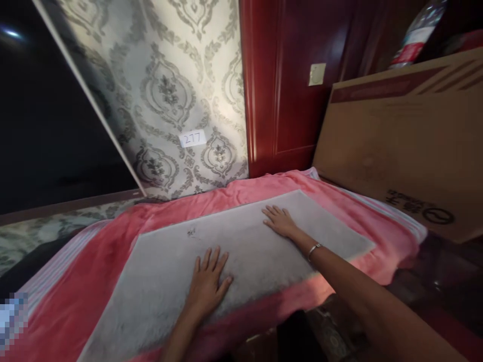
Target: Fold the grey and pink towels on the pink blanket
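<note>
Fingers of our left hand [208, 284] spread wide on the grey mat [241, 251], left of its middle; our right hand [279, 220], fingers slightly apart, rests flat farther back. We see the mat lying over a pink blanket [94, 274], below the patterned wall [169, 90].

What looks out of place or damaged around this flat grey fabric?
A small dark mark near the far edge of the grey fabric, left of centre, interrupts its plain surface; stain or print, I can't tell. A handwritten white paper label, 277, on patterned wallpaper also looks odd.
</note>
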{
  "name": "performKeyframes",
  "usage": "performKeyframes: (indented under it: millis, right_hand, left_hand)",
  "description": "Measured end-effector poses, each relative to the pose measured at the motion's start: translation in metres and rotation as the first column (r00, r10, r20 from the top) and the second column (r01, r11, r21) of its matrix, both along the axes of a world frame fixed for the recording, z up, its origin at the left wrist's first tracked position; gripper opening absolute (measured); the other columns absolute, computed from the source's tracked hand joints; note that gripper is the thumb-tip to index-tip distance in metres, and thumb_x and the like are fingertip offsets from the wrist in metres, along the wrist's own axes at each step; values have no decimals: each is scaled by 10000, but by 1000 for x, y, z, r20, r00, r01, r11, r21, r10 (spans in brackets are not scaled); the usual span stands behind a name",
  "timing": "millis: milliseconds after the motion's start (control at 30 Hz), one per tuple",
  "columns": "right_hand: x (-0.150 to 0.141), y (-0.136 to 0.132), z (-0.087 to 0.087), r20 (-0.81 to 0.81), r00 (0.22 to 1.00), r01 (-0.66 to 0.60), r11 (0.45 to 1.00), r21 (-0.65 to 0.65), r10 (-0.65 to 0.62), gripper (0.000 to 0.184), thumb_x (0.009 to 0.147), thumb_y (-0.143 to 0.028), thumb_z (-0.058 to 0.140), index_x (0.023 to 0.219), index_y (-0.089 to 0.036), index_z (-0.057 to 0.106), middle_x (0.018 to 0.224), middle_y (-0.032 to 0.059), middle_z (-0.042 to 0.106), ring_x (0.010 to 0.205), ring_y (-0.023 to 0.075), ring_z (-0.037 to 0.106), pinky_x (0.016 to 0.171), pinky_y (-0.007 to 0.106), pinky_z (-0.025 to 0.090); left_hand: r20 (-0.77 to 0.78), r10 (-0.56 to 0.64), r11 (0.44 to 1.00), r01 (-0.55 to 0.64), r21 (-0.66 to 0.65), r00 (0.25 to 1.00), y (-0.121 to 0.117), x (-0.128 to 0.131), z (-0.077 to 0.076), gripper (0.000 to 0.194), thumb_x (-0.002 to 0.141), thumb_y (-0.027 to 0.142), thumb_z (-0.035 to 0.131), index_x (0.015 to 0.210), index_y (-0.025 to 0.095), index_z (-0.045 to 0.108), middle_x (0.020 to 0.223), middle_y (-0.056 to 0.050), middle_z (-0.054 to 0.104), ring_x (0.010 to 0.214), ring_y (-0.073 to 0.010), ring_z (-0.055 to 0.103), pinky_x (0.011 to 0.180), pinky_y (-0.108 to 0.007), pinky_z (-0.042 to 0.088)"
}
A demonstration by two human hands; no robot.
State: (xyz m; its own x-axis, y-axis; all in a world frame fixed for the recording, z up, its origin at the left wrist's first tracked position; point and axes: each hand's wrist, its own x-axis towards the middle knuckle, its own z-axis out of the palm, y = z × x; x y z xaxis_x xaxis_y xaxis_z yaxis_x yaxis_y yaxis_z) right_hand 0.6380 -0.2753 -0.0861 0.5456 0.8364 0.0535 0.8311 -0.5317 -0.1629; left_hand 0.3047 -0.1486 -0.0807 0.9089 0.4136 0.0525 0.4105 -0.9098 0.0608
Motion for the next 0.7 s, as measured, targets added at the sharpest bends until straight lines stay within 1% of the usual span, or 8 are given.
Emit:
performKeyframes:
  millis: [100,167,333,467,567,633,700]
  right_hand:
    - [43,-20,3,-2,992,126,992,-1,-126,591,1036,-505,262,1584,-287,300,1655,43,205,1516,285,162,1201,556,136]
    - [66,-30,5,-10,981,194,981,1,-194,587,1034,-528,253,1579,-316,304,1655,26,209,1515,285,165,1198,560,139]
    - [106,-40,6,-35,954,298,954,24,-297,610,1014,-582,273,1568,-332,328,1652,17,229,1515,284,153,1194,554,141]
    - [124,-39,3,-47,928,372,927,50,-370,627,1008,-604,265,1557,-314,354,1645,39,248,1492,310,203,1161,599,186]
    - [129,-38,-2,-41,911,412,908,73,-410,615,1020,-582,224,1546,-302,376,1637,50,268,1473,302,234,1153,610,185]
    - [129,-38,-3,-37,908,420,904,82,-418,609,1025,-571,217,1545,-297,377,1637,46,269,1473,292,227,1161,594,173]
    - [128,-38,-2,-41,906,424,902,82,-422,610,1025,-567,226,1551,-293,366,1643,42,255,1480,294,207,1168,584,161]
  left_hand:
    - [36,-28,998,26,53,999,9,1,-9,582,970,457,421,1533,318,365,1638,-40,267,1518,-328,227,1190,-639,224]
    - [64,-51,994,45,95,997,15,3,-18,578,970,458,407,1530,325,365,1633,-35,282,1514,-324,243,1181,-635,248]
    - [142,-100,980,73,187,985,30,2,-39,576,966,459,395,1531,353,354,1623,-13,317,1505,-310,275,1174,-614,273]
    - [124,-128,974,101,201,984,41,0,-51,584,953,468,400,1527,364,357,1620,-7,317,1491,-319,307,1148,-611,320]
    - [120,-113,975,87,203,986,46,0,-55,578,944,485,396,1508,359,394,1616,-11,315,1490,-335,304,1133,-631,332]
    - [106,-99,979,78,188,989,45,2,-53,578,940,489,398,1503,355,403,1616,-10,312,1496,-339,290,1139,-640,318]
    - [69,-88,984,76,160,994,42,3,-46,582,943,482,394,1509,344,391,1618,-9,305,1501,-329,279,1153,-636,303]
